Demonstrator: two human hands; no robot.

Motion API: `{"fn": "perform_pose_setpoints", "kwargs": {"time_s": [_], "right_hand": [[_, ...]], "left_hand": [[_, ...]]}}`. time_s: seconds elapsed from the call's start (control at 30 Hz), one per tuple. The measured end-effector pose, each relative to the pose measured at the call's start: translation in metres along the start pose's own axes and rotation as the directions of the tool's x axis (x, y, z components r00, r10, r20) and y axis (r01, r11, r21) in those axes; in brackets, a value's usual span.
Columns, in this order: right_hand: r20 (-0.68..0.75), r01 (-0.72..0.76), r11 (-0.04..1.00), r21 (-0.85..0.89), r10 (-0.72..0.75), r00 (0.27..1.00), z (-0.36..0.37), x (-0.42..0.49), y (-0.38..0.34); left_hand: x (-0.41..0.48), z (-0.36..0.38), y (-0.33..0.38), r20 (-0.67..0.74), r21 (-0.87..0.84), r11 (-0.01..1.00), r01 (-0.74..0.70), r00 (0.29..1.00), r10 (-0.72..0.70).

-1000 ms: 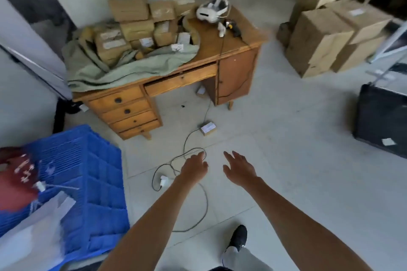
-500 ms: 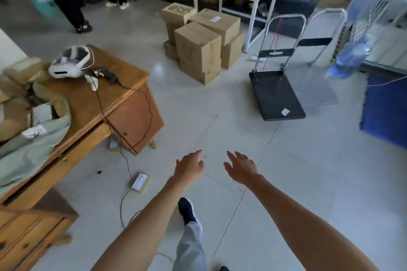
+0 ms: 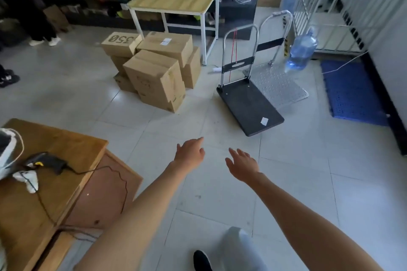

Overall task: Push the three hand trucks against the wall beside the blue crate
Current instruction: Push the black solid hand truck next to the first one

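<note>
View swings from blue crate toward black hand truck and silver hand truck, well ahead near right wall; left hand, right hand spread, empty; approach under way.

Two empty hands, left hand and right hand, held out open over tiled floor, black hand truck parked ahead, silver hand truck just behind it, cardboard boxes stacked to the left.
</note>
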State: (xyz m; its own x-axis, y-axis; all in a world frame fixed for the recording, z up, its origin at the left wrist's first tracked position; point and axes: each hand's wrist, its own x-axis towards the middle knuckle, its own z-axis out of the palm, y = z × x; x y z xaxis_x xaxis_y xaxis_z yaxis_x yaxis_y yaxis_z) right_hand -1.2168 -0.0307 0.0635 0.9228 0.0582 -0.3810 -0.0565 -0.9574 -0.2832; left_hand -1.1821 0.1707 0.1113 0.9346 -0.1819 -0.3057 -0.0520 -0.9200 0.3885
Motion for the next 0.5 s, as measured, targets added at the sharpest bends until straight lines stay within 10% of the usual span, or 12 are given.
{"fn": "perform_pose_setpoints", "kwargs": {"time_s": [0.5], "right_hand": [[-0.026,-0.061,0.997,0.046,0.062,0.998,-0.114,0.312,-0.012]], "left_hand": [[0.309,-0.090,-0.006,-0.026,0.014,0.998,-0.060,0.998,0.060]]}}
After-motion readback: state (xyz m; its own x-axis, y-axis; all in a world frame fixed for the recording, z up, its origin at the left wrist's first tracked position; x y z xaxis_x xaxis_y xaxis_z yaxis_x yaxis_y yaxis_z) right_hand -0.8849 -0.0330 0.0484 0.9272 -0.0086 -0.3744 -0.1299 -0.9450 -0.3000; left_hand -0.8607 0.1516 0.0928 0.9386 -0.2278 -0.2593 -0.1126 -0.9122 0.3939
